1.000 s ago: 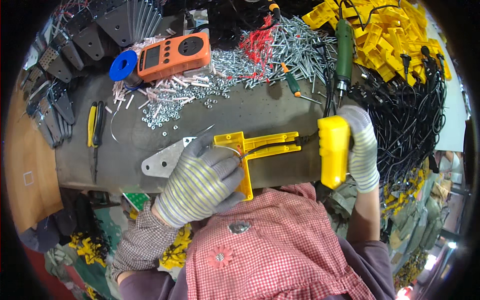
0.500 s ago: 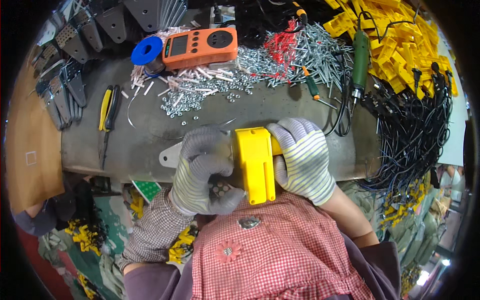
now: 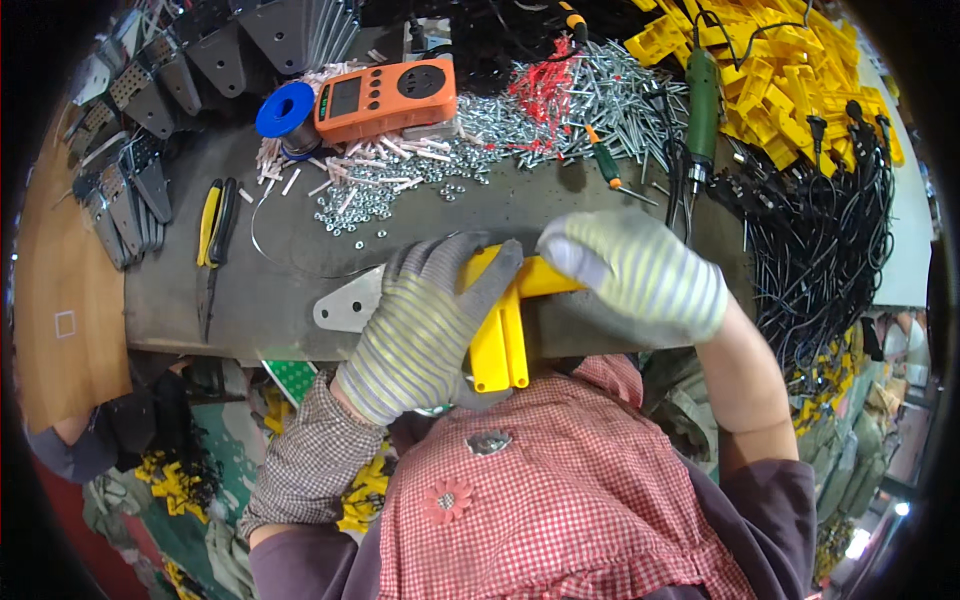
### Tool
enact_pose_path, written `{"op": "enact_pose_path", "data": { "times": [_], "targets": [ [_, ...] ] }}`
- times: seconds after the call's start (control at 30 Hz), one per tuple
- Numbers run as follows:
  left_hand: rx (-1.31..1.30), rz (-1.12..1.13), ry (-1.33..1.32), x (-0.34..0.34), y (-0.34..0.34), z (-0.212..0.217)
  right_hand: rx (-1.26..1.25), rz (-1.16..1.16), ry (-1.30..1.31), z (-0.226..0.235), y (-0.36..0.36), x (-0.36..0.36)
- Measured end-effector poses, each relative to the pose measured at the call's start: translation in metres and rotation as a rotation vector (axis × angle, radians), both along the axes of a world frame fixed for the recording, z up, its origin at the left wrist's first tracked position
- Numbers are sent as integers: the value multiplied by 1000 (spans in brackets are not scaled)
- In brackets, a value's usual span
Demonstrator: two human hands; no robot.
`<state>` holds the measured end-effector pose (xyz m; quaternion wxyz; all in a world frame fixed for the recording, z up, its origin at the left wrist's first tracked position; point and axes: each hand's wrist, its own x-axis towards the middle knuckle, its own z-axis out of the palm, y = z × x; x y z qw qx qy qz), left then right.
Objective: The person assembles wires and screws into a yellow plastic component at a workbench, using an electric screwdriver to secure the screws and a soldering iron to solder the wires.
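Yellow casing (image 3: 496, 345): in front of us at the near edge of the worktable (image 3: 270, 320), between our two hands, its block running toward the apron (image 3: 530, 490) and its stem pointing right.
Left hand (image 3: 425, 320): gloved in striped knit, holding the casing by its left side, the thumb laid across the upper face.
Right hand (image 3: 640, 268): gloved to match, fingers curled in at the stem (blur keeps us from telling whether it grips or only touches).
Metal plate (image 3: 348, 306): silver, with holes, partly covered by our left hand.
Pliers (image 3: 209, 228): yellow and black handles, lying well to our left.
Nuts (image 3: 355, 205): scattered beyond our hands, near pale sleeves (image 3: 400, 150).
Orange meter (image 3: 388, 98): behind those, just beside a blue spool (image 3: 286, 110).
Screws (image 3: 625, 105): a silvery heap, red pieces (image 3: 545, 85) at its left.
Hand screwdriver (image 3: 604, 162): at the heap's near edge.
Power screwdriver (image 3: 702, 105): green, to the right of the heap.
Black cords (image 3: 820, 245): a tangle at our far right, below piled yellow parts (image 3: 785, 90).
Brackets (image 3: 125, 195): grey metal, grouped at far left.
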<state>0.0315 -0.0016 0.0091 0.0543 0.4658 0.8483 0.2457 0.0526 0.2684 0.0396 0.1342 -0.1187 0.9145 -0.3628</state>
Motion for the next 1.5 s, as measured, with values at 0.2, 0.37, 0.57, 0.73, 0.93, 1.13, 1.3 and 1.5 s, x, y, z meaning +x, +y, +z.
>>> {"op": "enact_pose_path", "data": {
  "times": [0.2, 0.37, 0.57, 0.73, 0.93, 1.13, 1.3, 1.5],
  "targets": [
    [-25, 10, 110, 8, 13, 0, 327, -166, 397, -47, -3, 5],
    [-28, -31, 128, 15, 18, 4, 365, -137, 460, -47, 0, 19],
    [-63, -23, 85, 17, 23, 7, 439, -93, 660, -20, 57, 4],
    [-101, -60, -1, 10, 22, 23, 825, 73, 550, -19, 131, -43],
    [-41, -23, -68, 3, 12, 25, 1055, 281, 680, -28, 129, -63],
    [41, -1, -46, -11, 11, 31, 1066, 226, 626, -22, 125, -58],
    [225, -78, 73, -36, 44, 44, 1104, 295, 662, -21, 134, -70],
    [220, -46, 52, -45, 44, 37, 615, 110, 835, -19, 136, -45]
  ]
}}
